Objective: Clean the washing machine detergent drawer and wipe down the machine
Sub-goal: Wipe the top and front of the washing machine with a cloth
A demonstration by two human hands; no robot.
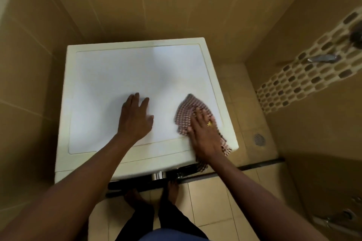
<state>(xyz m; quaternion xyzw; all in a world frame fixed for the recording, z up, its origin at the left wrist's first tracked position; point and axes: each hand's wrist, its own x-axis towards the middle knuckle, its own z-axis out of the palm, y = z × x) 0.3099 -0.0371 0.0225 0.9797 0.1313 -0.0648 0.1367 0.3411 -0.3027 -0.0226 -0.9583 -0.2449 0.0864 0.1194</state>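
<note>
Head view: I look down on a white washing machine (141,76) set in a tan tiled corner.
Writing: I can read no brand or label on the lid from here.
Left hand (136,117): spread flat, fingers apart, pressing on the near middle of the lid, holding nothing.
Right hand (205,135): palm down with fingers extended, pressing a red-and-white checked cloth (188,111) onto the near right corner of the lid; a gold ring (209,123) shows on one finger.
Cloth: bunched under the palm, one end trailing over the near right edge.
Detergent drawer: I cannot see it; the lid hides the machine's front.
Around: floor drain (259,139) on the right, mosaic tile band (305,72) and chrome tap (321,58) on the right wall, bare feet (172,186) near the machine's base.
</note>
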